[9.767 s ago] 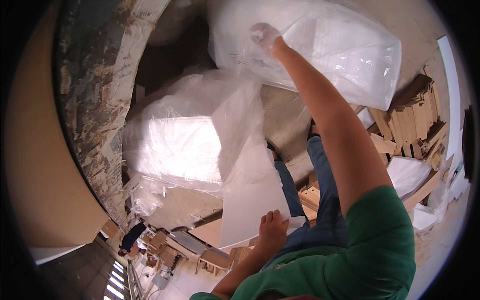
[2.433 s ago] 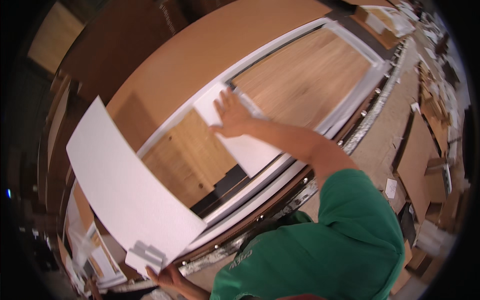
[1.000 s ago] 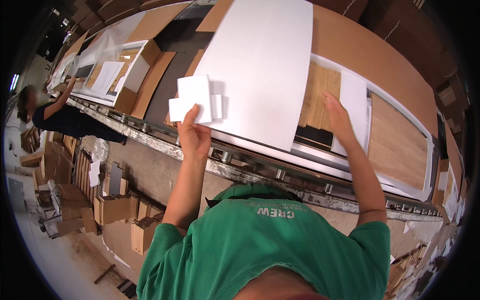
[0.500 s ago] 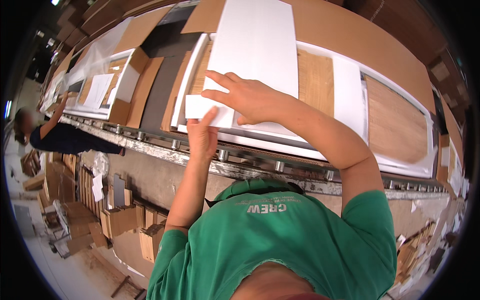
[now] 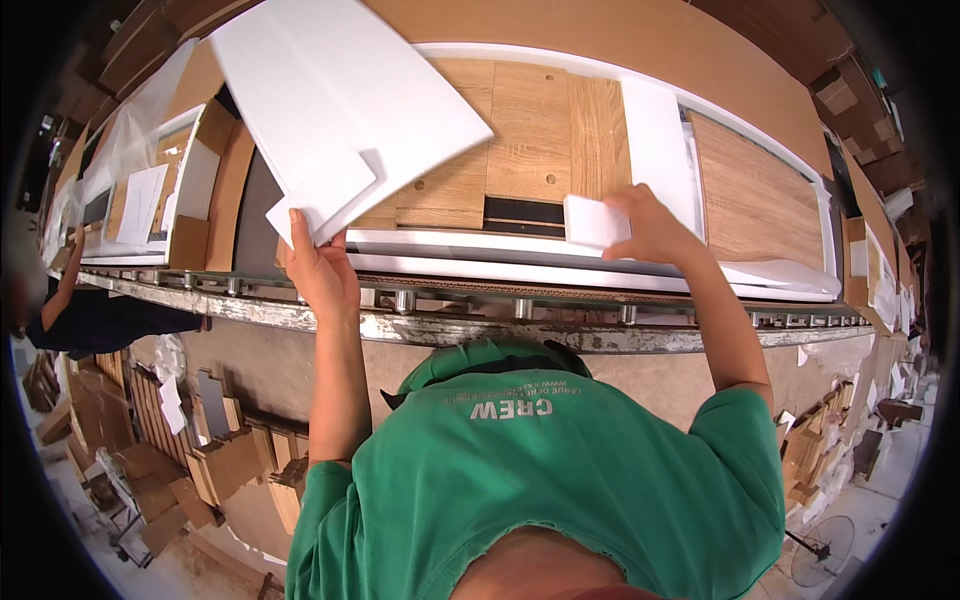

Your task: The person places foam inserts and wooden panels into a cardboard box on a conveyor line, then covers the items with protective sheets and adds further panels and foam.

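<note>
Now the right hand (image 5: 645,222) pinches a small white foam block (image 5: 590,221) at the right end of a black sideways gap (image 5: 522,210) upper-middle, the left hand (image 5: 326,272) clamped on a large white foam sheet (image 5: 350,90).

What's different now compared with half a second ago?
The left hand has swung the large white sheet leftward, uncovering more wooden boards. The right hand has taken hold of a small white block and moved right with it. The white strip and wood panel at right stayed put.
</note>
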Demonstrator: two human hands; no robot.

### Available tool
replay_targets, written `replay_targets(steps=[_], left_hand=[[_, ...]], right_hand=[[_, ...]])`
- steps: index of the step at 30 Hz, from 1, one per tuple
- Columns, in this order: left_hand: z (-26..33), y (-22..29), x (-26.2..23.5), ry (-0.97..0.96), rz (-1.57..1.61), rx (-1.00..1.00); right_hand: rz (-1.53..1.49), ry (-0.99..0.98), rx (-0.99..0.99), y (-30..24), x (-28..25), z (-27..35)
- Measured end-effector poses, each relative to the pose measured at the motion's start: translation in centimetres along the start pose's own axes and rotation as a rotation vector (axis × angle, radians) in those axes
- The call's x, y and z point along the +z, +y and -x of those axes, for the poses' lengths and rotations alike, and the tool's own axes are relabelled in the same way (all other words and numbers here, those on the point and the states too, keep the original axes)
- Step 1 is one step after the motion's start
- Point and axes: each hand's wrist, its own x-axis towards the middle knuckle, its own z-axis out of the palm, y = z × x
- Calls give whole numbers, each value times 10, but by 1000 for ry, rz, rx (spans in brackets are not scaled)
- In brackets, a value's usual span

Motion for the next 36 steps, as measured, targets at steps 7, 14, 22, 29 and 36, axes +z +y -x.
replay_targets(steps=[7, 14, 22, 29, 36], left_hand=[[2, 0, -2, 0, 36, -36], [8, -2, 4, -54, 20, -54], [13, -9, -1, -77, -48, -169], [20, -9, 4, -267, -319, -151], [28, -13, 3, -159, -353, -24]], right_hand=[[170, 77, 85, -2, 18, 4], [191, 155, -20, 2, 28, 8], [149, 112, 5, -7, 16, 18], [-40, 506, -729, -187, 10, -63], [52, 167, -526, -136, 12, -72]])
